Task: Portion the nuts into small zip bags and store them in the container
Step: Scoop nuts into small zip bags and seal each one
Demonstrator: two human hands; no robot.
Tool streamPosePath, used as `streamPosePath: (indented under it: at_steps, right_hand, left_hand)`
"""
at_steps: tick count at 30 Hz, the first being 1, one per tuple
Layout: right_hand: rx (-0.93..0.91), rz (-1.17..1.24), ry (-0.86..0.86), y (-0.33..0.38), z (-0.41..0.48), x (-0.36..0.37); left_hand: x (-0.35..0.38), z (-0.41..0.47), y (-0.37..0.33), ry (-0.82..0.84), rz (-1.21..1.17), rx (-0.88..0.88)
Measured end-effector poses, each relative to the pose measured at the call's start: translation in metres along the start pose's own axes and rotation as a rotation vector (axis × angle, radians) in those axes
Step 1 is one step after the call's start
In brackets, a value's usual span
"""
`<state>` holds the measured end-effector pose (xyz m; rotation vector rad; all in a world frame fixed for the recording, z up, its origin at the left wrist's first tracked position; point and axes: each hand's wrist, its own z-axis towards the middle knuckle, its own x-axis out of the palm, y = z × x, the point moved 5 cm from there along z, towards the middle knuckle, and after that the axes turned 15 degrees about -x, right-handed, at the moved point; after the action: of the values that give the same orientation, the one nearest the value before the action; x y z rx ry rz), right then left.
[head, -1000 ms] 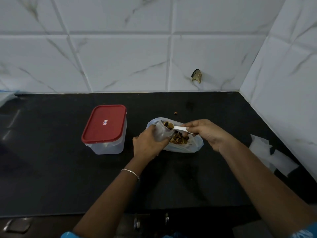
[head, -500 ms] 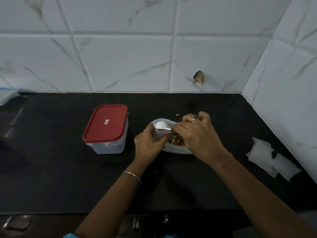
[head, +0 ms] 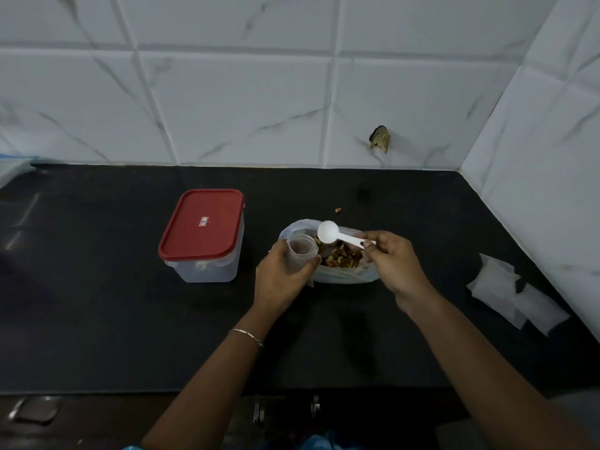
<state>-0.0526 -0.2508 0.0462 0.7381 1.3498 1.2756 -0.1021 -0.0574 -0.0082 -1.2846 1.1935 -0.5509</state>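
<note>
Thin silver bracelet (head: 246, 336) on left wrist, bare forearms (head: 207, 384), blue garment (head: 319, 442) below

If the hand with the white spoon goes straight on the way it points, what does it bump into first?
Likely the small zip bag that the left hand holds, just left of the spoon in the right hand. Depth is unclear; it might skim past its rim.

The left arm (head: 211, 378) is stretching in from 7 o'clock, and the right arm (head: 480, 362) is stretching in from 5 o'clock. The left hand (head: 281, 276) is curling its fingers round a small zip bag (head: 300, 253). The right hand (head: 391, 264) is sitting at its 3 o'clock side, pinching the handle of a white spoon (head: 328, 232) with thumb and fingertips.
</note>
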Motion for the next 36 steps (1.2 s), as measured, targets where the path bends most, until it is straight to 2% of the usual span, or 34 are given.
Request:
streamPosePath:
  at_steps: [2,5,7,10,13,18,22,25,30,36]
  right_hand:
    - [-0.057,-0.185,0.044,-0.014,0.000,-0.004]
    - [-0.268,-0.639,0.186,-0.033,0.007,0.006]
    - [-0.321,-0.793,0.308,-0.045,0.015,0.022]
    - [-0.521,-1.093,0.390,-0.032,0.026,0.046]
    - [-0.554,-1.230,0.463,-0.026,0.036,0.061]
    - [-0.435,-1.072,0.477,-0.042,0.045,0.054]
    - [-0.497,-0.918,0.450,-0.037,0.045,0.037]
    - [-0.436,-0.759,0.410,-0.032,0.048,0.020]
    - [-0.463,-0.854,0.410,-0.039,0.038,0.031]
    - [-0.151,-0.663,0.351,-0.052,0.037,0.037]
  left_hand:
    - [-0.002,-0.005,0.008,0.004,-0.017,-0.011]
    - [-0.001,-0.011,0.019,0.018,-0.021,-0.028]
    - [-0.001,-0.013,0.023,0.016,-0.008,-0.021]
    - [0.001,-0.014,0.026,0.020,0.010,0.005]
    - [0.002,-0.016,0.031,0.058,0.038,0.038]
    - [0.002,-0.014,0.042,0.137,0.014,0.015]
    - [0.001,-0.012,0.046,0.179,0.000,-0.004]
    - [0.001,-0.011,0.047,0.197,-0.002,-0.018]
    - [0.001,-0.009,0.049,0.246,-0.014,-0.043]
    - [0.002,-0.008,0.052,0.322,-0.021,-0.082]
